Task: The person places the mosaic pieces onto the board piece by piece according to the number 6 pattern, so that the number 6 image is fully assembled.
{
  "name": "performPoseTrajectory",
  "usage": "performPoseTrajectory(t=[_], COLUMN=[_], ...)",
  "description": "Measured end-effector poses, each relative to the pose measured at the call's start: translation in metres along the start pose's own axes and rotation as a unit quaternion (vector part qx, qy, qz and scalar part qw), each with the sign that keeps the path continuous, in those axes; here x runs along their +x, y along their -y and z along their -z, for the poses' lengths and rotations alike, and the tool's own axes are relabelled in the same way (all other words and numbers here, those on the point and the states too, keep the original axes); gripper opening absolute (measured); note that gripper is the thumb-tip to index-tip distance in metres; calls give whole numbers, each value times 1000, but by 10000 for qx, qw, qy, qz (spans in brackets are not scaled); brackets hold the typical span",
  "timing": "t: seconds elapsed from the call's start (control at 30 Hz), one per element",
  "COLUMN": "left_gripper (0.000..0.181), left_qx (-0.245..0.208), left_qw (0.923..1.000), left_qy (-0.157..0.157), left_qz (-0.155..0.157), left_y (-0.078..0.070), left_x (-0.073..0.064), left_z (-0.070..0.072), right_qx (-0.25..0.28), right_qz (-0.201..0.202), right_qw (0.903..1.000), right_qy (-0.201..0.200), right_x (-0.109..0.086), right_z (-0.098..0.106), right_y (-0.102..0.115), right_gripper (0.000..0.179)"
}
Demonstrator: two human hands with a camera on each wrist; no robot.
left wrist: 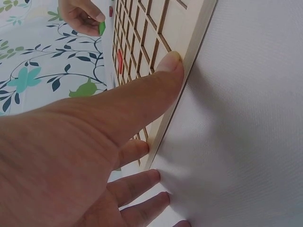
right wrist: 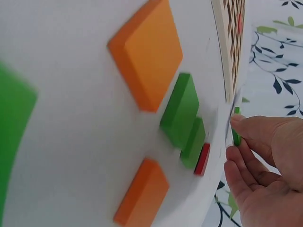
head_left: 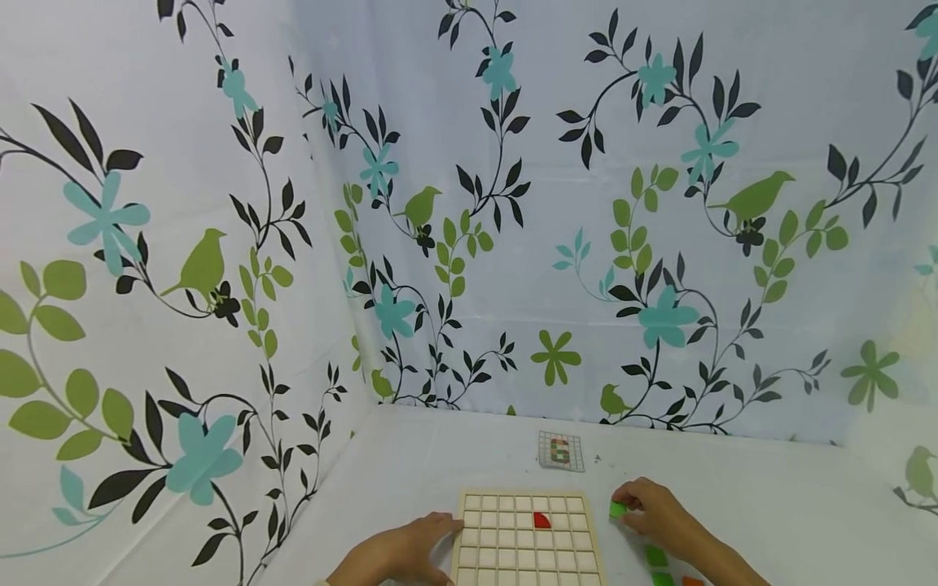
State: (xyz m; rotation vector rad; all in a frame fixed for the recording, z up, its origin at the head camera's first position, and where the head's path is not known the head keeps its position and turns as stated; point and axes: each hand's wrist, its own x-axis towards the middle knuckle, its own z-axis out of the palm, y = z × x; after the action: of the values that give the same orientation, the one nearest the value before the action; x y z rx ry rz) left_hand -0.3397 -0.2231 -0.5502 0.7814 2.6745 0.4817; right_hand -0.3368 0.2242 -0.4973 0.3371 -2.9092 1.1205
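A wooden grid board (head_left: 498, 539) lies on the white table, divided into square cells. One red quarter-round tile (head_left: 541, 520) sits in a cell in its upper part. My left hand (head_left: 410, 547) rests at the board's left edge, the thumb laid on the rim and the other fingers spread along the side, as the left wrist view shows. To the right of the board, my right hand (head_left: 655, 514) pinches a green tile (head_left: 618, 509) between thumb and fingers, over the table.
Beside the right forearm lie green tiles (right wrist: 182, 111), orange tiles (right wrist: 149, 56) and a red tile (right wrist: 202, 160). Behind the board is a card (head_left: 560, 451) printed with a coloured grid pattern. A patterned curtain (head_left: 586, 203) hangs at the back and left.
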Motion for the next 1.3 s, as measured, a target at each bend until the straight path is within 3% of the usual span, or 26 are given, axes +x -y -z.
performPoseTrajectory(t=[0.13, 0.2, 0.3, 0.47, 0.53, 0.63, 1.03, 1.2, 1.3], left_gripper=[90, 89, 87, 82, 83, 84, 83, 86, 86], left_qx=[-57, -34, 26, 102, 29, 85, 87, 162, 126], left_qw=[9999, 9999, 9998, 9997, 9999, 9999, 10000, 9998, 9997], left_qy=[-6, -8, 27, 103, 106, 121, 27, 59, 39], left_qz=[-122, -159, -220, -195, -51, -20, 26, 68, 185], left_y=[30, 31, 22, -9, -23, -30, -15, -19, -34], left_x=[16, 17, 12, -5, -11, -16, -10, -11, -18], left_z=[-15, -15, -10, 6, 12, 16, 6, 10, 18], right_qx=[-145, -119, -48, 76, 139, 184, 255, 333, 388], right_qz=[162, 316, 552, 707, 753, 878, 1649, 1897, 1895], right_qw=[9997, 9993, 9981, 9963, 9955, 9940, 9826, 9777, 9768], right_qy=[64, 142, 276, 480, 563, 633, 816, 838, 914], right_x=[5, 6, 8, 10, 11, 13, 19, 24, 28], right_z=[-10, -14, -19, -28, -32, -38, -55, -61, -66], right_y=[8, 13, 18, 27, 32, 39, 60, 67, 69], right_gripper=[22, 22, 21, 21, 21, 21, 20, 18, 17])
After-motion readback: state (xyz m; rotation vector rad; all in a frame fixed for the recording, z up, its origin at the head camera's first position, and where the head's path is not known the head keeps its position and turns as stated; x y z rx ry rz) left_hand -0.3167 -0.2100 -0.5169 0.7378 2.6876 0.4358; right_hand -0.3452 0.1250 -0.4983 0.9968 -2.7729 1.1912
